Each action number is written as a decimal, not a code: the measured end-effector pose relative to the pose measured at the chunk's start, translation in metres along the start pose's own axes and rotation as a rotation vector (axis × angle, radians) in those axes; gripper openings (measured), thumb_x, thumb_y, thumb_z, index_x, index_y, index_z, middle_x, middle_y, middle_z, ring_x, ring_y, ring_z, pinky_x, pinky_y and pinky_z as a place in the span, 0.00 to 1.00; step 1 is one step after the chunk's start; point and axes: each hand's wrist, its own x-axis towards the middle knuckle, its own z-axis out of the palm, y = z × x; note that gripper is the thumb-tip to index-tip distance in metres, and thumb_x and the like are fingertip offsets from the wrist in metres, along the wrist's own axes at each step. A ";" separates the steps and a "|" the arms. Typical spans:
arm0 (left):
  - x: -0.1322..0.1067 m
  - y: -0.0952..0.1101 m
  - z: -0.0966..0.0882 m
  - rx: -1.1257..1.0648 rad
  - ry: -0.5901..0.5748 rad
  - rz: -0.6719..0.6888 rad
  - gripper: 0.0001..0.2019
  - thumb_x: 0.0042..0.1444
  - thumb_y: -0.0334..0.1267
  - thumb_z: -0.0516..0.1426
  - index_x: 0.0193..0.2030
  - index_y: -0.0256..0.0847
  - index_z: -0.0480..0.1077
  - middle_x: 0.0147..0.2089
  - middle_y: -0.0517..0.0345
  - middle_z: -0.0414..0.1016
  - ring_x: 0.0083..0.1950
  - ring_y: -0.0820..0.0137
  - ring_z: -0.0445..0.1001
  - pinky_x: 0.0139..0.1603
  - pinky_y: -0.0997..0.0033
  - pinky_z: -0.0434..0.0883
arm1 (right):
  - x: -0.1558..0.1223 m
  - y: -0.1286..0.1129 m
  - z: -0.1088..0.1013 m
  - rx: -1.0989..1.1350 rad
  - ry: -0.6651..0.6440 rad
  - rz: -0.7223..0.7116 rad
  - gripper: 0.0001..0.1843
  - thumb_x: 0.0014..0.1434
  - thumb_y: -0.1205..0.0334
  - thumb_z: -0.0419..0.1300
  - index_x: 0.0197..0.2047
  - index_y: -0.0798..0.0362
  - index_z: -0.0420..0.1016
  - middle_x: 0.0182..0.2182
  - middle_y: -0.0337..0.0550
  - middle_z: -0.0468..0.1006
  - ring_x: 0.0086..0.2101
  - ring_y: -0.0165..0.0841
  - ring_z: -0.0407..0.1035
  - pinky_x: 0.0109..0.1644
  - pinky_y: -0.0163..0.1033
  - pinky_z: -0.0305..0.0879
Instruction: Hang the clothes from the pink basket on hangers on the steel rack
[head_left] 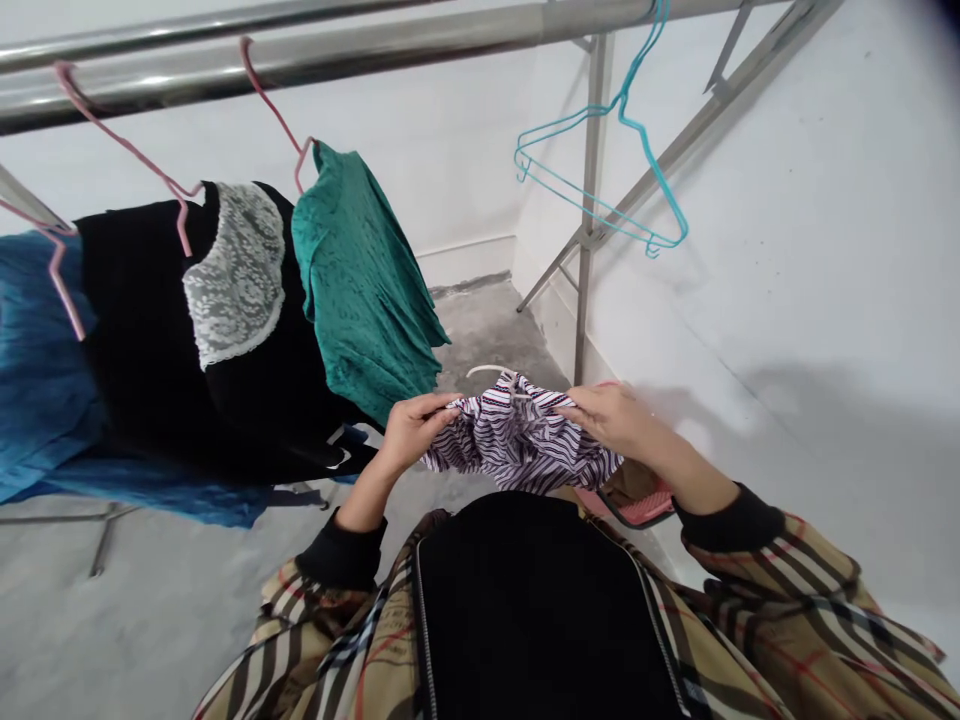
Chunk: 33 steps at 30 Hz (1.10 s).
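Note:
A bunched purple-and-white striped garment (521,440) is held up in front of my chest. My left hand (411,425) grips its left edge with fingers curled. My right hand (611,415) clutches its right side. A white hanger hook (496,374) pokes up from the top of the striped cloth. Beneath my right wrist a pink basket (645,505) shows in part.
Steel rails (337,50) run overhead. On pink hangers hang a green top (360,280), a black garment with a lace collar (232,270) and a blue garment (37,370). A bare teal hanger (600,170) dangles at right by the steel post (589,210). White walls, concrete floor.

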 end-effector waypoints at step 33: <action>0.022 0.010 -0.006 0.309 0.176 0.264 0.13 0.65 0.45 0.55 0.45 0.44 0.80 0.25 0.60 0.72 0.28 0.74 0.71 0.30 0.76 0.67 | -0.055 0.036 -0.046 0.498 -0.164 0.222 0.21 0.64 0.47 0.55 0.49 0.51 0.79 0.45 0.46 0.82 0.44 0.40 0.75 0.50 0.43 0.70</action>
